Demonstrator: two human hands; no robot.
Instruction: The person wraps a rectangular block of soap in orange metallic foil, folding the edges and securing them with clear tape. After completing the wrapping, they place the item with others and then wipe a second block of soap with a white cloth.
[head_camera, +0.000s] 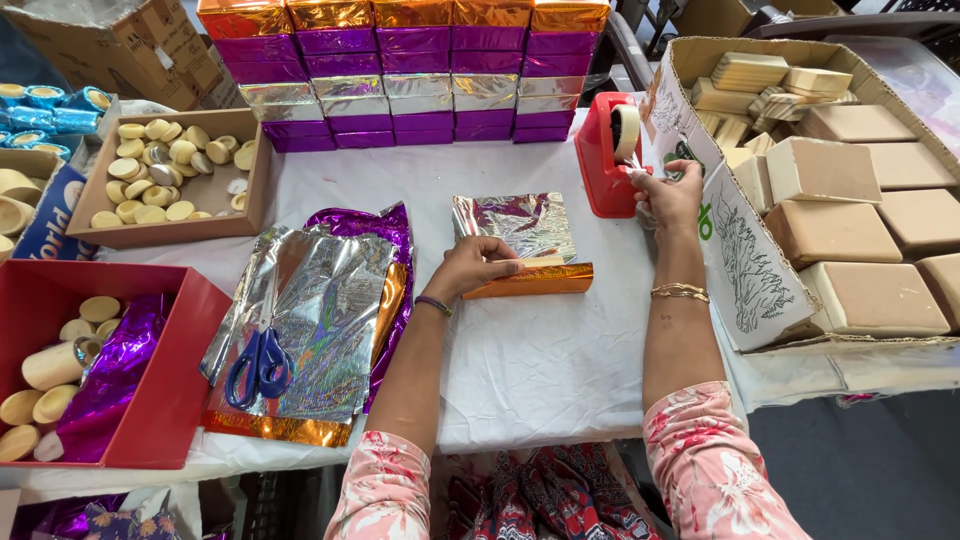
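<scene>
A gift-wrapping workshop: stacked foil-wrapped boxes (400, 70), foil sheets (320, 320), tape dispenser (605, 155).

You're at a table under a white cloth (540, 370), w/ even, soft light and no hard shadows. At 12 o'clock sits a stacked wall of foil-wrapped boxes (400, 70) in orange, purple & silver bands. At 3 o'clock, an open cardboard carton (740, 260) hangs past the table edge. At 9 o'clock, a red tray (160, 400); at 10, a brown tray (250, 190). Grey floor (860, 470) shows at 4 o'clock. Walls & windows aren't in view.
</scene>
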